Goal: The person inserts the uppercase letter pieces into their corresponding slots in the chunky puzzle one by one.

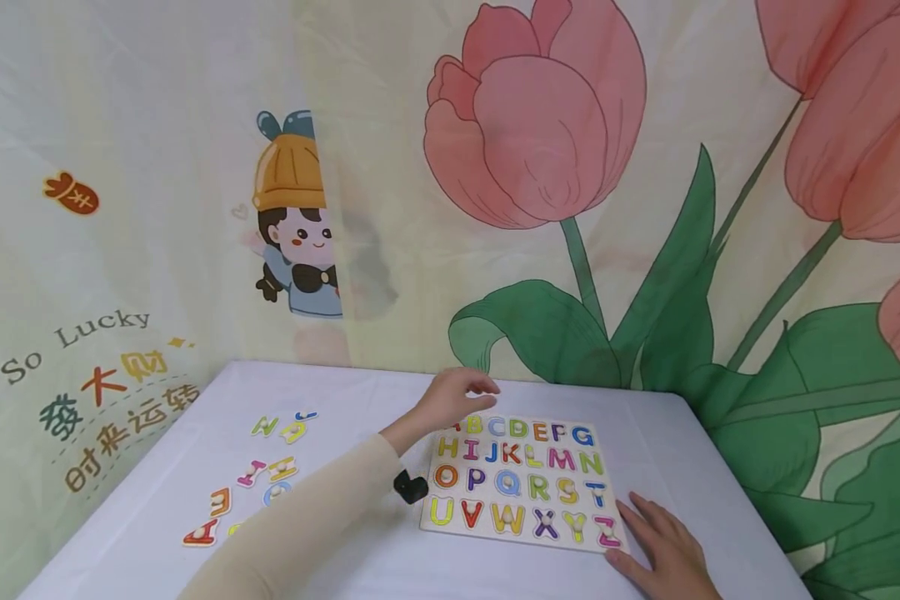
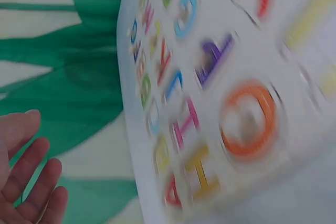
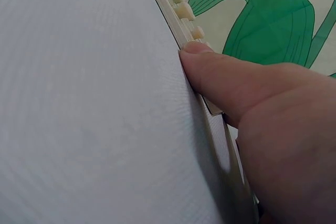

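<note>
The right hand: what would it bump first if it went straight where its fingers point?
Probably the letter board: the right hand points at its right side, thumb touching the edge by the pink Z. Exact depth is unclear.

Straight across the left half of the table (image 1: pixel 390 571) cuts the beige sleeve (image 1: pixel 292 525), and a yellow loose piece (image 1: pixel 234 529) is half swallowed behind it, letter unreadable! Towards the table's far-left corner, a little blue piece (image 1: pixel 306 415) is too small to call. Beside the sleeve, a black object (image 1: pixel 411 487): what it is, no telling. The left hand (image 1: pixel 453 396) masks part of the red A (image 1: pixel 455 427) at the letter board's (image 1: pixel 487 531) far-left corner. The table's near edge drops out below the head view. Left wrist view: letters smeared, a red one sliced off above! Right wrist view: board edge-on, letter faces out of sight.
</note>
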Motion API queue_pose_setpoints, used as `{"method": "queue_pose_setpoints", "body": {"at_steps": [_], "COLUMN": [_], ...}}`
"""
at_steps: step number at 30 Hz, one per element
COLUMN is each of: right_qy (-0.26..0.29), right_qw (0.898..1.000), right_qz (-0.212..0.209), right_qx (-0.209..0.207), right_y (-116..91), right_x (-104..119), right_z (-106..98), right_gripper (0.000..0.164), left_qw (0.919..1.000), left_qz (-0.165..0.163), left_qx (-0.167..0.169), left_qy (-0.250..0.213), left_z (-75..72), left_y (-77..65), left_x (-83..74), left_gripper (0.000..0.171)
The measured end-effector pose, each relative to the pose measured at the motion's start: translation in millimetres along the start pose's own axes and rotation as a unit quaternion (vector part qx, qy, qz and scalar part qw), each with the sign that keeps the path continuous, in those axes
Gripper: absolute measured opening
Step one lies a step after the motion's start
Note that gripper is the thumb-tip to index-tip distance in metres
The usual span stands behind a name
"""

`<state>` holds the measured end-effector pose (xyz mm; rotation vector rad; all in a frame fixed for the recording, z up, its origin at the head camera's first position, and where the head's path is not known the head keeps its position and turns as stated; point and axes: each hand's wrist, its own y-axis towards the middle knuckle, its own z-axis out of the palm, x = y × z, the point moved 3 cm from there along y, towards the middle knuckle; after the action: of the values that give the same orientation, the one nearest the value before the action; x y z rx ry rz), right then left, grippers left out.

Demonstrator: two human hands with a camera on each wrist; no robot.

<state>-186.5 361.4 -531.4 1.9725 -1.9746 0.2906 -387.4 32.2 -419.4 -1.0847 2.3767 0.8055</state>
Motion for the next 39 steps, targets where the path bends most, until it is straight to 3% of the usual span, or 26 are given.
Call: {"method": "queue_pose_setpoints", "body": {"at_steps": [10,14,21,30,39], "right_qy": [-0.003,-0.004,-0.004,-0.008,-0.006], "right_qw": [1.000,1.000,1.000,0.999,1.000], "right_qz": [-0.006,-0.008,-0.007,-0.013,-0.007], "right_qx": [-0.016,-0.017,-0.025,-0.034,-0.021], "right_y": [-2,-1,-3,-1,-2], "right_x": [1,2,0,-1,-2], "right_z": [1,2,6,3,3], "right_gripper": [0.090,0.089,0.092,0.092,0.092], "left_qw": [0.9969,0.9954,0.9935,0.9871,0.9813], "left_qz": [-0.067,-0.072,-0.102,-0.144,-0.167], "left_qx": [-0.036,-0.048,-0.022,0.014,0.060], "left_qy": [0.021,0.041,0.046,0.068,0.073], "left_z": [-86.0,-114.0,-153.7,-183.5,-181.0], "left_y": [-61.1,-83.4,-112.6,-142.8,-160.8], "left_x": [82.6,111.6,152.2,203.5,232.9], "left_gripper": [0.020,0.021,0.023,0.029,0.028]}}
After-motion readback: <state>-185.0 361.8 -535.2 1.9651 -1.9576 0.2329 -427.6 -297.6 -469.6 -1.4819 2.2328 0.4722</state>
